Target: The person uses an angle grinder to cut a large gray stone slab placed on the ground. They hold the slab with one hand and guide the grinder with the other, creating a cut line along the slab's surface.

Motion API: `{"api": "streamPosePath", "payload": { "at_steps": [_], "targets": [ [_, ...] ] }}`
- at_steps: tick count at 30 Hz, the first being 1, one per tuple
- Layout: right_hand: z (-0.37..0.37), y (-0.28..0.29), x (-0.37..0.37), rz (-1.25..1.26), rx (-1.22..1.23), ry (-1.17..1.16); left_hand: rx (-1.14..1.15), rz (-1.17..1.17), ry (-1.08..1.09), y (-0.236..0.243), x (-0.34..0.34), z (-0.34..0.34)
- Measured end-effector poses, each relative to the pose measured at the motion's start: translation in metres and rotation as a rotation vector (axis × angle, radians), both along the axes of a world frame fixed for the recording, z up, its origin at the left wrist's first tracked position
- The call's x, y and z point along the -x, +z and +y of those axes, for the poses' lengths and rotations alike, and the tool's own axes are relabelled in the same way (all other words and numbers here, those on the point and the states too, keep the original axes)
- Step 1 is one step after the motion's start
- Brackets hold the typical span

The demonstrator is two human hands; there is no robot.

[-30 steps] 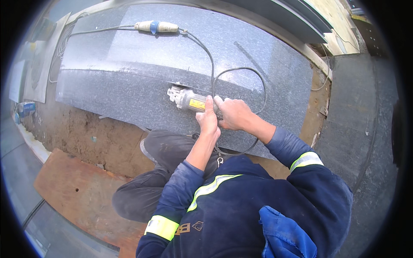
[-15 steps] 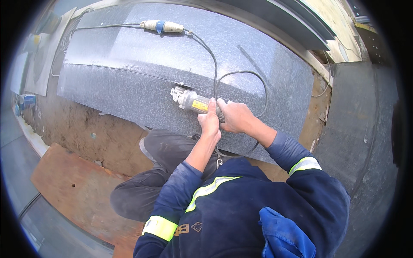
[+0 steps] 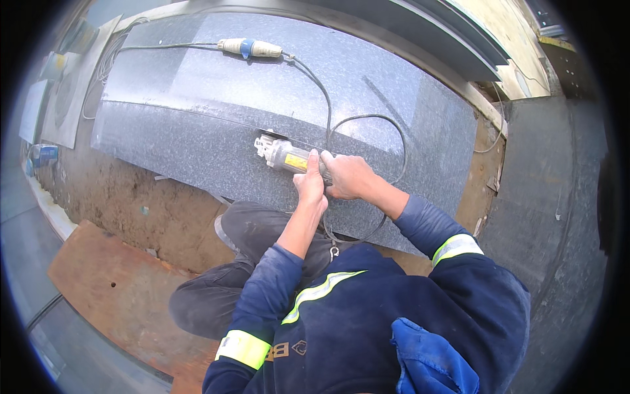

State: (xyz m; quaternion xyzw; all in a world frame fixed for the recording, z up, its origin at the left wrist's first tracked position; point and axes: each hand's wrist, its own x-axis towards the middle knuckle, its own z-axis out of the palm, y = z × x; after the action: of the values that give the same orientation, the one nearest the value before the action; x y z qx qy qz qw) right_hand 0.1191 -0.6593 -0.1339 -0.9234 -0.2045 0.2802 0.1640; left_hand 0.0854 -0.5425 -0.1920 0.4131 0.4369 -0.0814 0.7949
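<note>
Both my hands are closed around an angle grinder [image 3: 282, 156], which lies low over a large grey metal sheet [image 3: 190, 146]. My left hand [image 3: 310, 186] wraps the body behind its yellow label, thumb along the top. Just behind it, my right hand [image 3: 350, 176] grips the rear of the tool. The dark disc [image 3: 273, 134] stands on edge at a thin straight line running lengthwise across the sheet; whether its rim is in the metal I cannot tell. A dark cord [image 3: 401, 141] loops to the right of the grinder.
A white and blue plug connector [image 3: 249, 48] lies on the sheet's far part, joined to the cord. Long dark metal profiles [image 3: 453, 33] run along the far right. A rusty brown board [image 3: 118, 282] lies at lower left, and dark panels [image 3: 535, 164] are on the right.
The grinder and both hands have slid slightly left along the line on the sheet. My grip looks the same, and the view has shifted a little.
</note>
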Motion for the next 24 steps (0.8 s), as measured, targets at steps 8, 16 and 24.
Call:
{"api": "streamPosePath", "payload": {
  "at_steps": [8, 16, 24],
  "targets": [
    [-0.016, 0.015, 0.017, -0.017, 0.008, -0.030, 0.012, -0.041, 0.000, -0.001, 0.017, -0.021],
    [0.003, -0.005, -0.002, -0.011, -0.018, -0.003, -0.011, 0.022, 0.027, -0.010, -0.004, 0.000],
    [-0.020, 0.011, 0.014, 0.004, 0.002, -0.015, 0.011, -0.024, -0.024, 0.009, 0.016, -0.021]
  ]
}}
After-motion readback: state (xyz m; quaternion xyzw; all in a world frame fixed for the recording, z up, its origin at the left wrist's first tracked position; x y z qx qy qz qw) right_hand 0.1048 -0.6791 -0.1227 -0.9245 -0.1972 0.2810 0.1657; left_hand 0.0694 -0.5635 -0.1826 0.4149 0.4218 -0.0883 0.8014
